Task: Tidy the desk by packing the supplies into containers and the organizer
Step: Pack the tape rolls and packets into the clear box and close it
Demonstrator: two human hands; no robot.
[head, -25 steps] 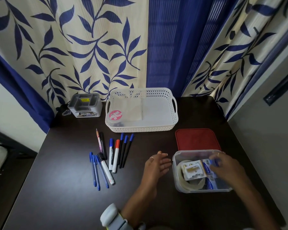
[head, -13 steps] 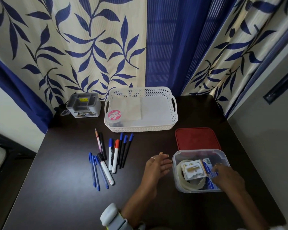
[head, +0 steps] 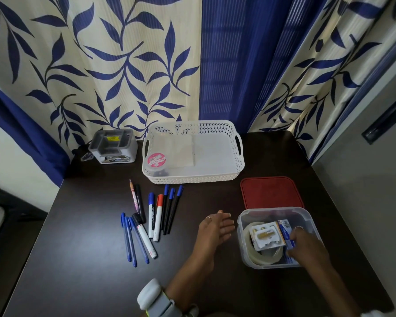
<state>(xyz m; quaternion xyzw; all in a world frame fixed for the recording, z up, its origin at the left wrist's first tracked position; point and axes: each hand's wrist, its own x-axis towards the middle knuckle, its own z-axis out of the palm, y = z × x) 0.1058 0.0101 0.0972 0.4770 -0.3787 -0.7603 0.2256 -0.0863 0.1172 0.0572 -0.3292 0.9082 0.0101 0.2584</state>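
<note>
Clear plastic forms the container at the near right of the dark desk, and everything else is placed from it. Inside it lie a roll of tape, a white card of small brass pieces resting on the roll, and blue-printed packets beside the card. The right hand reaches down into the container over those packets; its fingertips are hidden, so whether it pinches anything cannot be told. Just left of the container, the left hand hovers above the desk with its fingers straight and loosely together, holding nothing. Directly behind the container lies its red lid, flat on the desk. Farther left, well apart, pens and markers lie scattered side by side. Behind and to the left of the container stands a white perforated basket holding a pink-topped round tub, and farther left a grey organizer.
</note>
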